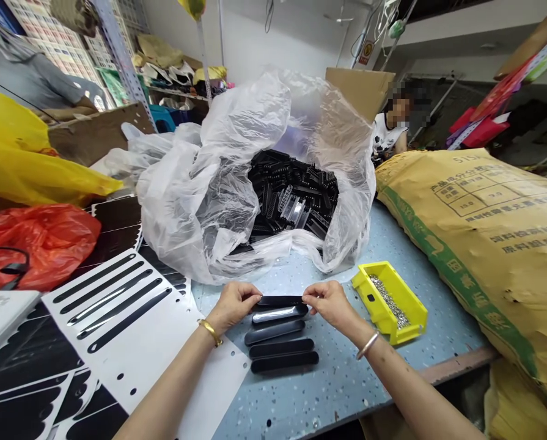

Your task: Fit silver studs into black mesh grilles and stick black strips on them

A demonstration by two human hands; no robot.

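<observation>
White punched sheet [138, 360] lies at the left of the bench [346, 385], cut with long slots. Just right of it, the left hand [235, 305] and right hand [330, 307] pinch opposite ends of a black strip [280, 300], fingers closed, seemingly to keep it straight, above 4 more black strips [285, 362] lined up parallel within easy reach. Behind, a clear plastic bag [186, 208] gapes around a heap of black parts [291, 195], left open for access. Further right sits a yellow bin [378, 311] of small metal pieces [387, 299].

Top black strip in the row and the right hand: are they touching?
Touching. The head view shows the right hand pinching the right end of the top black strip between its fingers.
</observation>
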